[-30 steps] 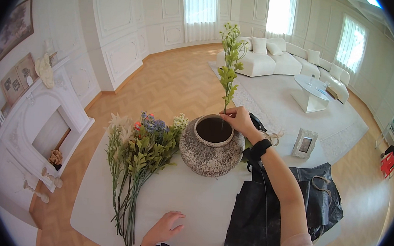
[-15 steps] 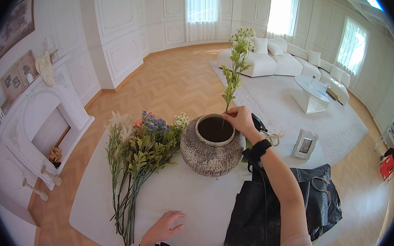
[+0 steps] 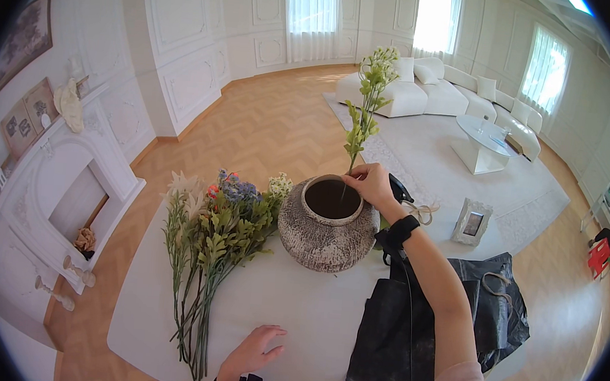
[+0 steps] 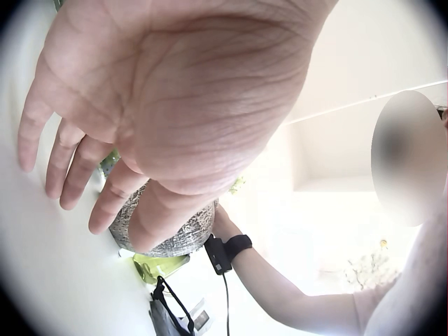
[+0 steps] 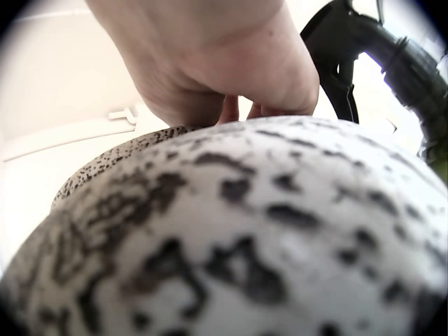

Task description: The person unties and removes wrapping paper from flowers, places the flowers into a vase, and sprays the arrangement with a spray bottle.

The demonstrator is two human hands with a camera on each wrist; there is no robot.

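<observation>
At the right side of the rim of a round mottled vase (image 3: 326, 246), my right hand (image 3: 370, 186) pinches a leafy flower stem (image 3: 360, 123) with small white blossoms. The stem stands nearly upright, leaning slightly right, its lower end inside the vase's dark mouth. In the right wrist view the vase's speckled side (image 5: 231, 224) fills the foreground, and the right hand (image 5: 231, 63) hides the stem. My left hand (image 3: 253, 351) is over the near part of the table, fingers extended and holding nothing. In the left wrist view its palm (image 4: 203, 105) faces the camera.
A bunch of artificial flowers (image 3: 218, 248) lies left of the vase on the white table (image 3: 288, 311). Black wrapping material (image 3: 397, 341) covers the right side, with a small picture frame (image 3: 472, 224) behind it. A black spray-bottle head (image 5: 343, 42) stands just beyond the vase.
The flower stem's top has swung to the right and sunk slightly, while the right hand stays at the vase rim. The left hand has hardly moved.
</observation>
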